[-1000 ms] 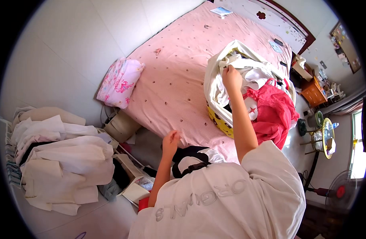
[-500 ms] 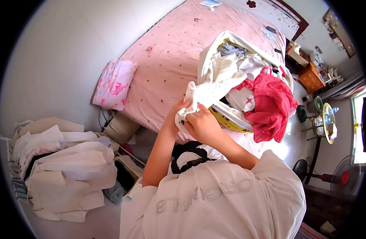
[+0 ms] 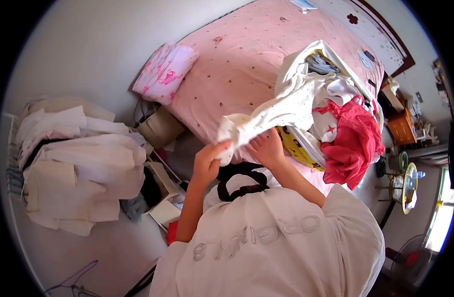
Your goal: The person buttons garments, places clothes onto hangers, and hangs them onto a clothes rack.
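A white garment with small dark prints [image 3: 281, 111] stretches from a full laundry basket [image 3: 298, 151] toward me. My left hand [image 3: 208, 162] pinches its near end between thumb and fingers. Just under the garment's lower edge, my right hand [image 3: 267, 149] has its fingers apart, close to or touching the cloth. The basket is yellow with a white lining and sits at the bed's edge. A red garment [image 3: 353, 143] hangs over its side, beside a white piece with a red star [image 3: 326, 126]. Grey cloth [image 3: 321, 64] lies at the far end.
The pink bed [image 3: 237, 69] spreads ahead, with a floral pillow [image 3: 165, 72] at its left corner. White clothes hang on a rack [image 3: 83, 168] to my left. Purple hangers [image 3: 76, 277] show at the lower left. A small round table [image 3: 410, 188] and a fan [image 3: 410, 260] stand right.
My view has turned, so the scene sits farther right. My hands have moved apart; the left draws the garment's end to the left, and the right has loosened from its bunched hold.
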`<state>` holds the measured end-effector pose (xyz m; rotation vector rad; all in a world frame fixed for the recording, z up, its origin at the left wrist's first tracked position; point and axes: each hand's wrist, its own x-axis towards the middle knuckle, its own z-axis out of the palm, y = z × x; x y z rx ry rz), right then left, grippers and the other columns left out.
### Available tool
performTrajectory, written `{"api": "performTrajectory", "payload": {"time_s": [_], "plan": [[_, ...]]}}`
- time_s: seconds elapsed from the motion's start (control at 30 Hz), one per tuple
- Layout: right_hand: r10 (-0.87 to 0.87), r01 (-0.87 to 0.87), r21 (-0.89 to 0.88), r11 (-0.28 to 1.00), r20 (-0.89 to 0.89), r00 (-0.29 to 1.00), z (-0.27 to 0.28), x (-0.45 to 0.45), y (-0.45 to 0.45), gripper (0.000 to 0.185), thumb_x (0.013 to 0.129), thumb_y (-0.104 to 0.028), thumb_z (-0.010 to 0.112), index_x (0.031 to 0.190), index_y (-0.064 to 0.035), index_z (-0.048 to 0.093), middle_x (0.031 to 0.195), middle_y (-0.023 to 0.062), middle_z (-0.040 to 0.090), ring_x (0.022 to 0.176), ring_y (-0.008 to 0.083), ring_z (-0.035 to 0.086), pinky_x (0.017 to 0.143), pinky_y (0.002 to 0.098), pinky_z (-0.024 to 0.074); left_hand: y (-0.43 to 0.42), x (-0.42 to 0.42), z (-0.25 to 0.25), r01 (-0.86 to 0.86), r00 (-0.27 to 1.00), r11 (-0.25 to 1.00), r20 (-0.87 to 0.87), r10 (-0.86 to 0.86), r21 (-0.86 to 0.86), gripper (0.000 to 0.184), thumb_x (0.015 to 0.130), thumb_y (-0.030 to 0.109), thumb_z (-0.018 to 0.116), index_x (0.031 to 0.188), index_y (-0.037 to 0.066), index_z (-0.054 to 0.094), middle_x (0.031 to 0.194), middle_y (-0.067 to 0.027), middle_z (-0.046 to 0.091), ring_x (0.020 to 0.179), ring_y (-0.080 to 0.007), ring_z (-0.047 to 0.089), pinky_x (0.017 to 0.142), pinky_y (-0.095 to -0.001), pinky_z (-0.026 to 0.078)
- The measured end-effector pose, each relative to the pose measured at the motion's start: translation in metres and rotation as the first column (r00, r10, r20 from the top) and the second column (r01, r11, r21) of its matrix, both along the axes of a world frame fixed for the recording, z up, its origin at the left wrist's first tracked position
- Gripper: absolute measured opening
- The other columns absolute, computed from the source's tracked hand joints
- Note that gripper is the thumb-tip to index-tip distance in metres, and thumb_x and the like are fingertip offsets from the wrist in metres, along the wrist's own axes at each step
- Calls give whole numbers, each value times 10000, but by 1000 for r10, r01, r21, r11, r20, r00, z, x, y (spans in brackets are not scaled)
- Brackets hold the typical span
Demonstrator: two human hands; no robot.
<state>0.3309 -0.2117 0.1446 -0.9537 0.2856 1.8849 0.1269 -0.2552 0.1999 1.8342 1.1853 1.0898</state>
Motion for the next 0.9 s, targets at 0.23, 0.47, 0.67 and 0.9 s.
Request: {"api": "performTrajectory", "payload": {"time_s": [0.23, 0.47, 0.67, 0.9], "plan": [[159, -198, 306, 931, 149, 976, 20, -31, 40, 312, 871, -337, 392, 931, -69, 540, 891, 103, 582, 811, 265, 558, 745, 420, 466, -29, -1, -28, 133, 987, 986, -105, -123, 99, 349, 644, -88, 469, 932, 38, 623, 946, -176, 601, 884, -324, 576, 805, -350, 447], [296, -294, -40, 955, 56, 954, -33, -86, 11, 172, 797, -190, 575, 936, -117, 504, 900, 16, 511, 830, 164, 496, 701, 274, 386, -36, -46, -27, -350, 84, 705, 729, 679, -617, 300, 856, 5, 414, 1149, 5, 474, 1117, -141, 530, 1010, -251, 537, 869, -351, 447], [190, -192, -117, 974, -33, 981, -80, -86, -7, 322, 826, -127, 506, 1129, -46, 433, 1106, 110, 492, 1050, 270, 466, 876, 432, 381, -58, -92, -89, -293, -99, 619, 667, 738, -729, 315, 858, 15, 389, 1162, 27, 468, 1138, -152, 518, 1041, -266, 519, 883, -386, 438], [364, -434, 29, 901, 495, 789, -47, -95, -2, 461, 769, -61, 550, 1201, 6, 406, 1124, 182, 513, 978, 284, 537, 859, 388, 445, -96, -99, -123, -638, 744, 647, -118, 658, -418, 352, 765, 80, 505, 1114, 33, 521, 1065, -194, 563, 1005, -281, 547, 840, -352, 438]]}}
